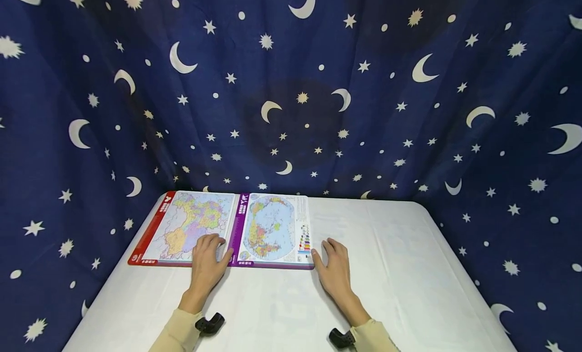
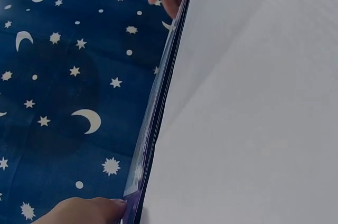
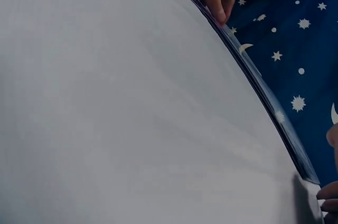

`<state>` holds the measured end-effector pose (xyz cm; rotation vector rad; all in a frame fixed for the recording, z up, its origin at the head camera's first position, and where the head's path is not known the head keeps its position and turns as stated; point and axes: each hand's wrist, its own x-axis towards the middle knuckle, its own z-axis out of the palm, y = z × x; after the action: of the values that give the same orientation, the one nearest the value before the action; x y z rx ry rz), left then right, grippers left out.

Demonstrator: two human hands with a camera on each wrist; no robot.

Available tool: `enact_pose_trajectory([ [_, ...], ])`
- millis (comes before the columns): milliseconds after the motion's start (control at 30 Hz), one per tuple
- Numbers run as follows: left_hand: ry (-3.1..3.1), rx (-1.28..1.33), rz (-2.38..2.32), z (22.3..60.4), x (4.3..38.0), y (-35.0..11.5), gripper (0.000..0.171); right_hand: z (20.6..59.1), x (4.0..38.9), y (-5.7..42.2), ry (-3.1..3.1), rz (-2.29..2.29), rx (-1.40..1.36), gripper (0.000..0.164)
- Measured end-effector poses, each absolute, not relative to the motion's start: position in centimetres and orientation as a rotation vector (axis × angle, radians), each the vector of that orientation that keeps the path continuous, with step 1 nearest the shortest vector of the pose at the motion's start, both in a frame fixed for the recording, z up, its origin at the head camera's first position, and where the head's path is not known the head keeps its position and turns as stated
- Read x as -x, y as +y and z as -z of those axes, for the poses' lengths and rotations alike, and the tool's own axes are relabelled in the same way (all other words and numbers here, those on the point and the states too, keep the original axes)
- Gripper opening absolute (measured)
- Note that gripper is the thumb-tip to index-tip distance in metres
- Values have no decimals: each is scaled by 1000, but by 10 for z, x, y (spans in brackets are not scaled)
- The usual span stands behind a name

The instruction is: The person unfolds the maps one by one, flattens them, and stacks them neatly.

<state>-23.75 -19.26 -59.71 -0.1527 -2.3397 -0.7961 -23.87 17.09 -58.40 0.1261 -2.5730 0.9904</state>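
Observation:
A red-edged map sheet (image 1: 190,218) lies flat on the left, printed with a coloured country map. Beside it is a purple-edged world map (image 1: 277,225), and layered edges show along the near side of both. My left hand (image 1: 209,263) rests over the near edge where the two maps meet, its thumb on the purple strip. At the near right corner of the world map lies my right hand (image 1: 334,268), thumb at the corner and fingers relaxed on the table. In the right wrist view, the right hand's fingers (image 3: 330,192) stand by the end of the thin stack.
A white-covered table (image 1: 386,281) bears the maps near its far left side. Dark blue curtains (image 1: 291,64) with moons and stars hang behind and on both sides. Each wrist wears a black band device (image 1: 210,323).

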Motion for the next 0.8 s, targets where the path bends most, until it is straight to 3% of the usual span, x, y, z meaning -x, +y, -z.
enact_pose_trajectory([
  [267, -2361, 169, 764, 597, 240, -185, 35, 582, 241, 144, -2518, -996, -130, 41],
  [567, -2378, 5, 690, 593, 237, -159, 41, 585, 237, 145, -2527, -990, -121, 49],
  [800, -2369, -73, 810, 595, 236, -158, 36, 590, 240, 143, -2488, -1007, -125, 48],
])
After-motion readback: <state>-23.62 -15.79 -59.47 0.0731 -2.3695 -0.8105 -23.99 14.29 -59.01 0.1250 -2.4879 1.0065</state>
